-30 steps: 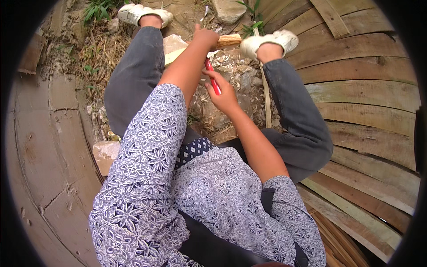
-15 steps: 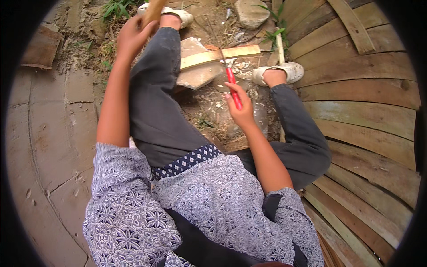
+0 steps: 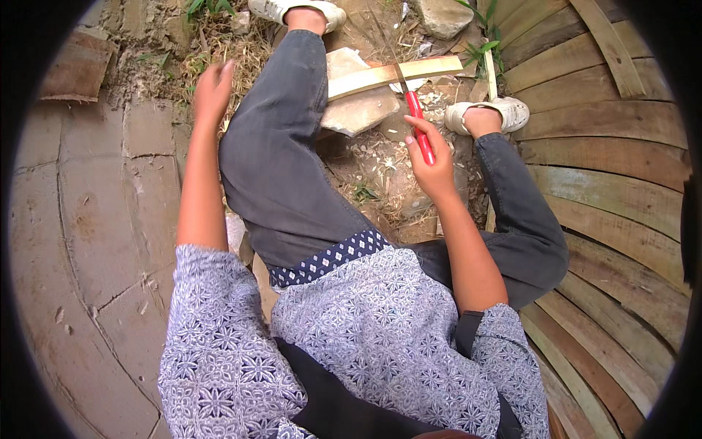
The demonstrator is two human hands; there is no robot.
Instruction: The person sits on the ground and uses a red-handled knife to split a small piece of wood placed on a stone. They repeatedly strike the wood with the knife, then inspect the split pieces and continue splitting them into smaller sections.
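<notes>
My right hand [image 3: 433, 164] is closed around the red handle [image 3: 420, 128] of a long-bladed knife [image 3: 395, 66], index finger stretched along it. Its thin dark blade points away from me and crosses a pale wood strip [image 3: 431, 69]. That strip lies across a flat stone [image 3: 362, 111] between my legs. Out to the left of my left knee, my left hand [image 3: 213, 95] is raised over dry grass with nothing seen in it. Its fingers are slightly blurred, and the thumb stands apart from them.
Wood shavings [image 3: 387, 162] litter the ground between my legs. A wall of wooden planks [image 3: 607, 157] curves along the right side. A rock [image 3: 444, 16] sits at the far end. On the left are cracked paving [image 3: 95, 212] and a brown board [image 3: 77, 67].
The wooden piece that my left hand held is no longer in view. That hand has come lower and nearer. My right hand keeps its hold on the knife, and the whole view has shifted.
</notes>
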